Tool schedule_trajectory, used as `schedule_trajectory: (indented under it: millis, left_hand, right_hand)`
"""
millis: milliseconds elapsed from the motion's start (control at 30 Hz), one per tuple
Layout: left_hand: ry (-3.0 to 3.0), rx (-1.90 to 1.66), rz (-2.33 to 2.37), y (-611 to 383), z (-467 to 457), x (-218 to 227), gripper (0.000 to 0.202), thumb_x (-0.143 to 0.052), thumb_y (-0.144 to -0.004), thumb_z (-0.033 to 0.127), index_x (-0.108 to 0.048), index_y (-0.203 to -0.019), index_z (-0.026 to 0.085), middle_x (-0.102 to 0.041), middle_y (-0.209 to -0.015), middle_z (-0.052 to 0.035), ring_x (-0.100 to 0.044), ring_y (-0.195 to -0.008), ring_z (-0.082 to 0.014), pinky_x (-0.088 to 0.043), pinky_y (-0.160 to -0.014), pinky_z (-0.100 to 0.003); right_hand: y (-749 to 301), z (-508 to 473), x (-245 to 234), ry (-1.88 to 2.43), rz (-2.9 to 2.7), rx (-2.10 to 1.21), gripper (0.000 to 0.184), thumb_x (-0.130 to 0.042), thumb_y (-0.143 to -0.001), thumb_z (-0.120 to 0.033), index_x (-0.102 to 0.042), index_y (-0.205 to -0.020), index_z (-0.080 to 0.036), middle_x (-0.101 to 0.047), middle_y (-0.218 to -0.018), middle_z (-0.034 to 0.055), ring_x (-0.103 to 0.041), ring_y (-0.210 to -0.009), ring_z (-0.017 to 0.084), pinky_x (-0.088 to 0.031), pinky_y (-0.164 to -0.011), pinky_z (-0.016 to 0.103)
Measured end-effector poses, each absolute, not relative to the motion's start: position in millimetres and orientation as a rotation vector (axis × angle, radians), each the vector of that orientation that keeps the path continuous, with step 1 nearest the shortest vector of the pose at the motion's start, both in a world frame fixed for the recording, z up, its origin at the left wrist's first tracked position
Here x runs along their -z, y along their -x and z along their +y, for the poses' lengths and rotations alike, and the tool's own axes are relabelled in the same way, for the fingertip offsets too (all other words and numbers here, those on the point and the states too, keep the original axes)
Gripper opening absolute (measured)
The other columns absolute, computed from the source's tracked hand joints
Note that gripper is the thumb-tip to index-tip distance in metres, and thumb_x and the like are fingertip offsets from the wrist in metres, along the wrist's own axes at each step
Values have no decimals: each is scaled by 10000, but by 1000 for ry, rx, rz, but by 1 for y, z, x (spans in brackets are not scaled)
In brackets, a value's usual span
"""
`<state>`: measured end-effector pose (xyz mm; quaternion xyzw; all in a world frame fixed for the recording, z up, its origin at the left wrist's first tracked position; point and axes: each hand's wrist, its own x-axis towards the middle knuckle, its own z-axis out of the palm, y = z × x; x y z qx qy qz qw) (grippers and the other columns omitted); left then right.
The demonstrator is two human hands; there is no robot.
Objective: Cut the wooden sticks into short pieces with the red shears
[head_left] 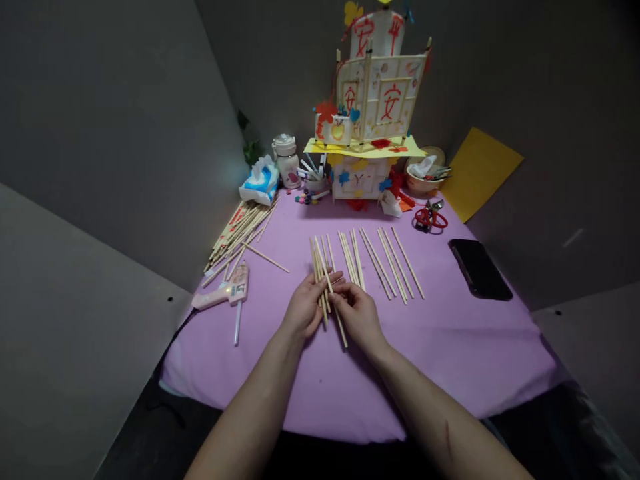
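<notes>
Purple-clothed counter point(450, 353) mid-frame, between grey walls point(125, 100). Toward the top, left to right: blue-and-white box point(261, 190) with tissue point(261, 170) poking out, lidded bottle point(288, 167), cup point(316, 186) of pens point(309, 168), bowl point(423, 187) holding crumpled white paper point(424, 165). At centre, gripping several wooden sticks point(324, 320) in the left hand point(303, 305), pinching a single stick point(341, 333) with the right hand point(361, 315).

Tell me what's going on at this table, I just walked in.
A person is handling thin wooden sticks over a purple cloth. The left hand holds a few sticks, while the right hand pinches a single stick. More loose sticks lie spread out just beyond the hands. A bigger pile and a pink glue gun lie to the left, and a decorated paper model stands at the back.
</notes>
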<state>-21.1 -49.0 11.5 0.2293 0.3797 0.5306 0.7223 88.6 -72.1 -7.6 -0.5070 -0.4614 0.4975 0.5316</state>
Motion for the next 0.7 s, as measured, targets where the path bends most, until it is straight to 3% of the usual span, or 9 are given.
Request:
schedule_trajectory:
  millis: [167, 333, 533, 700]
  left_hand:
    - [-465, -1162, 811, 24, -48, -11, 162, -610, -840, 94, -611, -1002, 104, -726, -920, -129, -701, -940, -230, -533, -925, -414]
    - [-327, -1393, 768, 44, -37, -13, 134, -543, -869, 63, -609, -958, 137, -716, -917, -75, -704, -919, -195, -509, -968, -449]
    - [-303, -1497, 702, 57, -29, -11, 150, -520, -878, 76, -615, -983, 122, -708, -1010, -113, -690, -988, -213, -478, -1009, -469]
    - [-348, -1448, 699, 53, -32, -12, 160, -544, -872, 98, -614, -1013, 130, -702, -1056, -126, -686, -1000, -229, -487, -992, -475]
  right_hand:
    - [-93, -69, 10, 1214, -1130, -1257, 203, -649, -798, -371, -657, -787, -168, -679, -745, 25, -605, -674, 149, -464, -662, 274]
    - [-104, -72, 2, 1176, -1210, -1542, 364, -499, -889, -490, -660, -873, -163, -657, -721, 29, -519, -532, 105, -393, -520, 242]
    - [-103, -79, -2, 1217, -1307, -1656, 192, -699, -724, -310, -658, -844, -167, -648, -690, 20, -547, -587, 115, -399, -560, 245]
    - [-95, -83, 1, 1269, -1309, -1536, 143, -697, -703, -268, -648, -785, -162, -634, -686, 14, -559, -616, 122, -414, -590, 254]
